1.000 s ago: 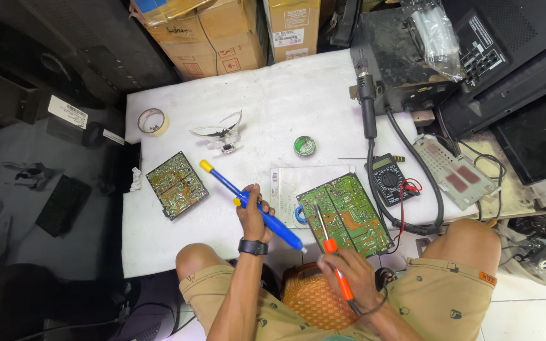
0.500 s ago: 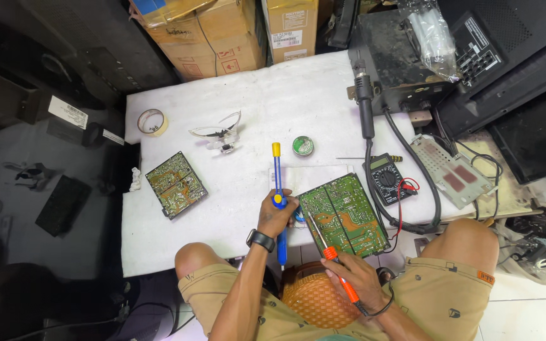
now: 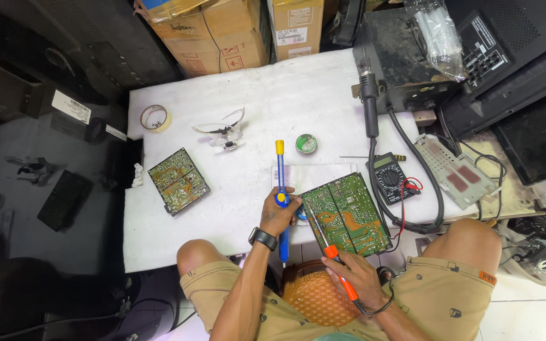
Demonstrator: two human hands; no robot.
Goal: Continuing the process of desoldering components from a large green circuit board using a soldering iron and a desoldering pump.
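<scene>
Left hand [image 3: 279,215] is closed around a blue desoldering pump [image 3: 281,196], held upright on the white table [image 3: 254,107] with its yellow plunger end pointing away from the person. Right hand [image 3: 358,278] grips an orange-handled soldering iron [image 3: 336,268], tip resting on the green circuit board [image 3: 345,211]. Black multimeter [image 3: 390,178] lies just beside the board; a smaller circuit board [image 3: 178,180] lies well apart to the left.

A white low table [image 3: 222,208] stands in even light. Brown cardboard boxes [image 3: 216,31] stack along its far edge. Dark electronic casings [image 3: 513,69] crowd the right, more dark equipment [image 3: 26,76] the left. Pale floor tiles [image 3: 519,309] show near right.
</scene>
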